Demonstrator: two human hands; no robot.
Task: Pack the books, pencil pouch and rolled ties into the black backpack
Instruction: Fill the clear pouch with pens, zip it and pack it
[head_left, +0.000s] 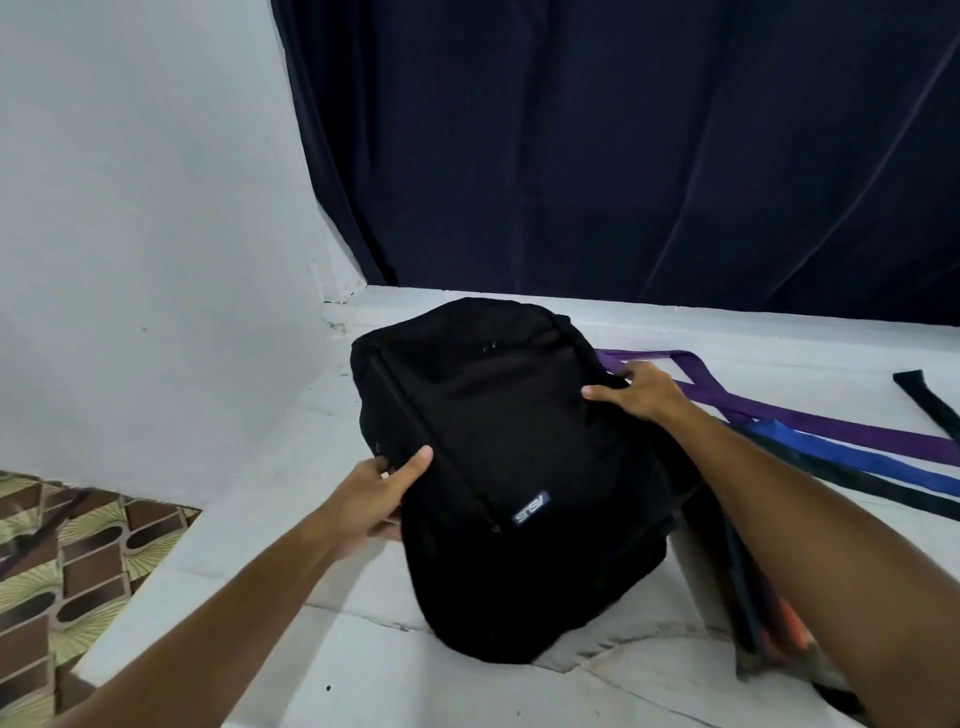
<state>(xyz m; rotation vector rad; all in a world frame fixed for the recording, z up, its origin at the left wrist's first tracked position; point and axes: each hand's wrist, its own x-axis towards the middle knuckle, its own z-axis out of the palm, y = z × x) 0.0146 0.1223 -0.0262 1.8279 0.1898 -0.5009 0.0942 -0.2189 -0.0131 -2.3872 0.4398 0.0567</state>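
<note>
Both bare forearms reach forward from the bottom of the view, the left from the lower left corner and the right from the lower right edge, converging toward the middle. The left hand (382, 491) is turned with its thumb up and extended, the thumb lying flat across the front of the black fabric backpack (498, 467), while the fingers curl round its left edge, gripping it. The right hand (636, 389) sits farther forward and higher, wrist bent slightly, palm down. Its thumb points left over the top face and its fingers curl over the right edge of the same bag, holding it.
</note>
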